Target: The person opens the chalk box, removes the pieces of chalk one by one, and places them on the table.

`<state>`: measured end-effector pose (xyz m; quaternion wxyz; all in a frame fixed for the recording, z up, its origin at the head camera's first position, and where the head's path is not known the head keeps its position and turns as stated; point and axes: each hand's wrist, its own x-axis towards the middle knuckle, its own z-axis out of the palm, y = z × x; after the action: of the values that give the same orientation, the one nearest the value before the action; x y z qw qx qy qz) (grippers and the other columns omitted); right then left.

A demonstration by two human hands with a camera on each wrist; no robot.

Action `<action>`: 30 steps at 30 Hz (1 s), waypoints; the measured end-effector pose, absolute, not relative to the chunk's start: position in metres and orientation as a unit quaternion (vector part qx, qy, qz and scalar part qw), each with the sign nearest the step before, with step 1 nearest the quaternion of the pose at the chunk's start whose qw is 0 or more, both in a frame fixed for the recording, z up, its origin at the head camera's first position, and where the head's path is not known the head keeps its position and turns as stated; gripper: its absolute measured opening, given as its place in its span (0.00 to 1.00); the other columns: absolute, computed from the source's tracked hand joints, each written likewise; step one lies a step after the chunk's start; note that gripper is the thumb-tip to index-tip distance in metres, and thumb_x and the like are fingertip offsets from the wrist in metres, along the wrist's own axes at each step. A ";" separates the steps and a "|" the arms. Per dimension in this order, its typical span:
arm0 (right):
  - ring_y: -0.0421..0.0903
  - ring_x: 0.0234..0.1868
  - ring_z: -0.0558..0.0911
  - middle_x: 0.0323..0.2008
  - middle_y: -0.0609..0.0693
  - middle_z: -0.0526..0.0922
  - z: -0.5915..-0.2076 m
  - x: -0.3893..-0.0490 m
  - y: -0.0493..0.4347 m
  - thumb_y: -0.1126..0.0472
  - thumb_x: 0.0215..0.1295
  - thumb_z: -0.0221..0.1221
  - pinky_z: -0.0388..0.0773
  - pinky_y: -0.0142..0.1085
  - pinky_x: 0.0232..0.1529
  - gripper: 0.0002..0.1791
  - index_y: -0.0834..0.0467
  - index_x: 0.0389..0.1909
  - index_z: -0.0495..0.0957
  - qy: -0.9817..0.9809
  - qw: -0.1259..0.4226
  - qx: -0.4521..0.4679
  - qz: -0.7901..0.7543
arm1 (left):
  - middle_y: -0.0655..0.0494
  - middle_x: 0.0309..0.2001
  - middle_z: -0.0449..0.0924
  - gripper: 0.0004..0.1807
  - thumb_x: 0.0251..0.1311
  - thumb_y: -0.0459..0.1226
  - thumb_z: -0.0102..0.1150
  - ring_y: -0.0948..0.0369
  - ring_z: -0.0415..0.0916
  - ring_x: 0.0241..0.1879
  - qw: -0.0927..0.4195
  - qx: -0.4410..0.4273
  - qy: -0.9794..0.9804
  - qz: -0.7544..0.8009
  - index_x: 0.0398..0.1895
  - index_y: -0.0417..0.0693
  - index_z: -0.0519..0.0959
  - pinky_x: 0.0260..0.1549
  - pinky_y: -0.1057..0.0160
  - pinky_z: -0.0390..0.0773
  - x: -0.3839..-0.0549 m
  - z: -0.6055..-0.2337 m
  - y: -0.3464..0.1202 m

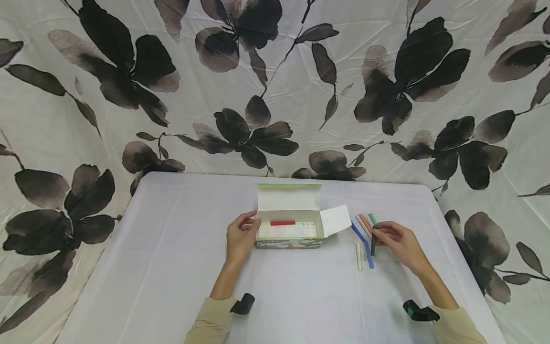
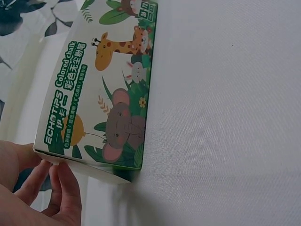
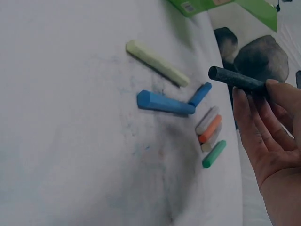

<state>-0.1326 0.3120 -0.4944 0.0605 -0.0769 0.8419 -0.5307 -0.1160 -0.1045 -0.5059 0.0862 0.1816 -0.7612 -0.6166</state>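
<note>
My left hand (image 1: 240, 239) grips the left end of an open chalk box (image 1: 289, 243), thumb at the edge and fingers by the end flap in the left wrist view. A red chalk stick (image 1: 282, 223) lies inside on paler sticks. Cartoon animals and "Colored chalk" are printed on the box's side (image 2: 124, 120). To the right, my right hand (image 1: 401, 243) pinches a black chalk stick (image 3: 235, 79) between thumb and fingers, raised above the table. Below it lie two blue sticks (image 3: 164, 103), a pale yellow stick (image 3: 157, 63), an orange stick (image 3: 210, 129), a green stick (image 3: 215, 154) and whitish ones.
The box's back lid (image 1: 289, 197) stands up and its right flap (image 1: 336, 220) sticks out towards the loose chalk. White cloth covers the table (image 1: 172, 267), with chalk smudges near the sticks. A flowered curtain (image 1: 318, 95) hangs behind. Dark wrist devices (image 1: 243, 304) sit near both cuffs.
</note>
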 end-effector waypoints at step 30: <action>0.44 0.29 0.82 0.35 0.54 0.85 -0.517 -0.126 0.314 0.63 0.72 0.63 0.78 0.31 0.28 0.13 0.69 0.49 0.81 0.921 0.049 -0.061 -0.381 | 0.47 0.43 0.82 0.15 0.66 0.35 0.66 0.54 0.79 0.41 0.087 0.180 -0.761 -0.617 0.55 0.44 0.85 0.34 0.71 0.76 -0.115 -0.504 -0.104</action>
<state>-0.1264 0.3144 -0.5174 0.0494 -0.0610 0.9211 -0.3813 -0.1148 -0.1035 -0.5038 0.0865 0.1805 -0.7611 -0.6170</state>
